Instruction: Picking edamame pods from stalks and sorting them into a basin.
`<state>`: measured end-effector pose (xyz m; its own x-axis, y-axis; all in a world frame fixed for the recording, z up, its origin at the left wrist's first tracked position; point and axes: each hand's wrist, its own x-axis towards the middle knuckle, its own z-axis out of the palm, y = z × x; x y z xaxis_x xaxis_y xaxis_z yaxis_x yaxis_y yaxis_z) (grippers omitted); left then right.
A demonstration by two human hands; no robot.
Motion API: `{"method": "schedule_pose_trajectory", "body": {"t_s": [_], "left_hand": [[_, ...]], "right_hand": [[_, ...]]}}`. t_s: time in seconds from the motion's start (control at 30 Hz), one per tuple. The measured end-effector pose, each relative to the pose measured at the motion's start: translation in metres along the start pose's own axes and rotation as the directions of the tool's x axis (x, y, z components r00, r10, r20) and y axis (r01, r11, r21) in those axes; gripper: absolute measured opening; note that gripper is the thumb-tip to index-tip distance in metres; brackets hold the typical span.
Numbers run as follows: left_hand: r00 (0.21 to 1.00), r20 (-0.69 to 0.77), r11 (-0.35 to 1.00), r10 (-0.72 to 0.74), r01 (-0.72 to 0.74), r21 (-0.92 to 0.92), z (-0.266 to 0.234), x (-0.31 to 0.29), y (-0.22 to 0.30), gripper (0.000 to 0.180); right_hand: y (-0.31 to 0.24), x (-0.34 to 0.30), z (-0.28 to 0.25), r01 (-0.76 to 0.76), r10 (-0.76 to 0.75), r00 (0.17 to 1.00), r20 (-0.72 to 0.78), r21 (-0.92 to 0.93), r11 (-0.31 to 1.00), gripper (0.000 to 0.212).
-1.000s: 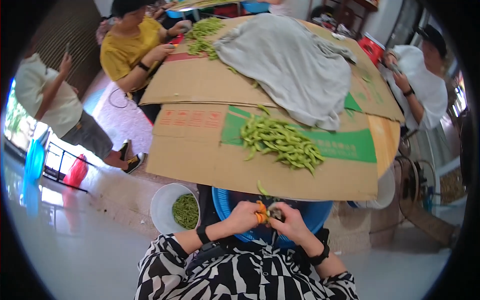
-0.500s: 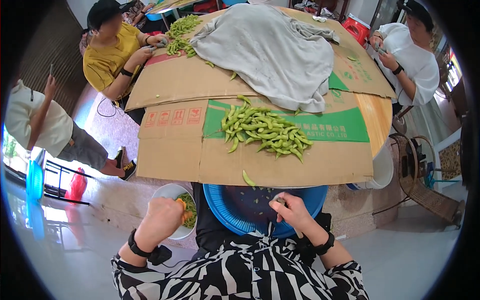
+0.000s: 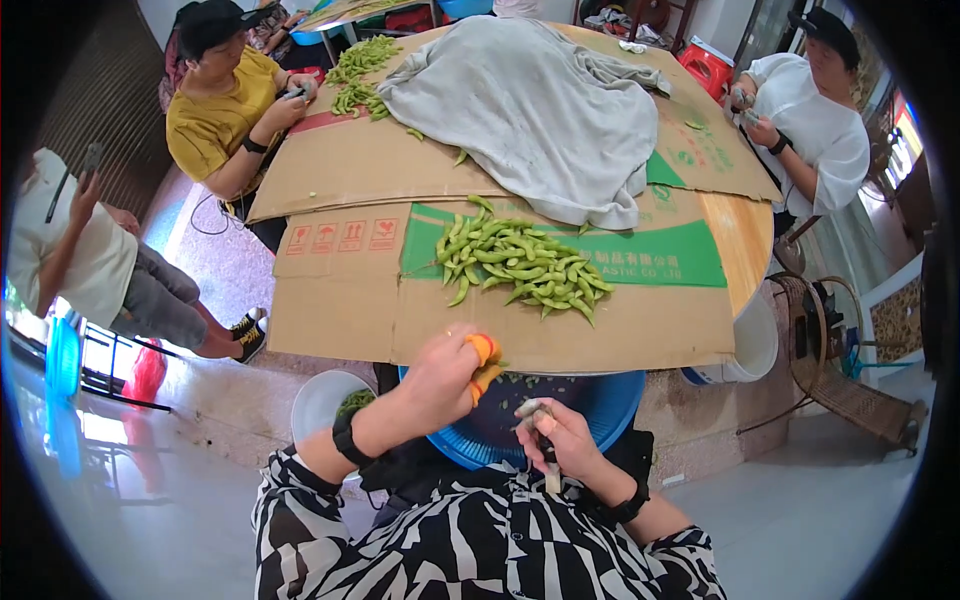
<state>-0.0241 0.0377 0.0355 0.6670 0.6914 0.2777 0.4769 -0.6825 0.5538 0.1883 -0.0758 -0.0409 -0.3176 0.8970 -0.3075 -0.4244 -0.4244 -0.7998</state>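
My left hand (image 3: 445, 378), with orange covers on its fingers, is closed at the cardboard's near edge. A bit of green shows at its fingertips, seemingly an edamame pod (image 3: 503, 365); most of it is hidden. My right hand (image 3: 565, 440) is closed above the blue basin (image 3: 620, 405), grey covers on its digits. A pale handle-like end (image 3: 552, 481) juts below it; the rest of that thing is hidden. Beyond my hands, a heap of green edamame pods (image 3: 525, 260) lies on the cardboard (image 3: 335, 325). Small green beans are in the basin's dark bottom.
A white bucket (image 3: 308, 405) with green matter stands left of the basin. A grey cloth (image 3: 530, 110) covers a mound on the table. Two people work across from me, left and right; another stands at left. A white pail (image 3: 757, 345) and wicker chair (image 3: 850, 370) are at right.
My left hand has moved from over the white bucket, up and right to the cardboard edge. The lone pod there is now mostly hidden. My right hand has shifted slightly left and down.
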Motion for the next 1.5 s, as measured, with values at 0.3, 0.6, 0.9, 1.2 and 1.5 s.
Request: {"method": "schedule_pose_trajectory", "body": {"t_s": [0.3, 0.6, 0.9, 1.2, 1.5], "left_hand": [[0.880, 0.307, 0.280, -0.362, 0.416, -0.865, 0.041, -0.012, 0.032, 0.019], [0.907, 0.211, 0.214, -0.364, 0.302, -0.929, 0.057, -0.012, 0.033, 0.021], [0.934, 0.122, 0.293, -0.335, 0.226, -0.929, 0.060, -0.015, 0.030, 0.020], [0.886, 0.457, -0.367, -0.077, 0.401, -0.839, 0.060, -0.011, 0.012, 0.019], [0.945, -0.254, 0.932, 0.206, -0.268, -0.244, 0.045, -0.004, 0.019, 0.027]], "right_hand": [[-0.037, -0.009, 0.015, 0.288, -0.284, 0.958, 0.046, -0.177, 0.941, 0.047], [-0.035, -0.011, 0.013, 0.228, -0.220, 0.965, 0.145, -0.042, 0.973, 0.052], [-0.039, -0.013, 0.014, 0.196, -0.194, 0.976, 0.097, -0.005, 0.981, 0.046], [-0.031, -0.007, 0.000, 0.261, -0.259, 0.946, 0.194, 0.019, 0.965, 0.040], [-0.038, -0.007, 0.006, 0.057, -0.087, 0.989, 0.116, 0.238, 0.970, 0.040]]}}
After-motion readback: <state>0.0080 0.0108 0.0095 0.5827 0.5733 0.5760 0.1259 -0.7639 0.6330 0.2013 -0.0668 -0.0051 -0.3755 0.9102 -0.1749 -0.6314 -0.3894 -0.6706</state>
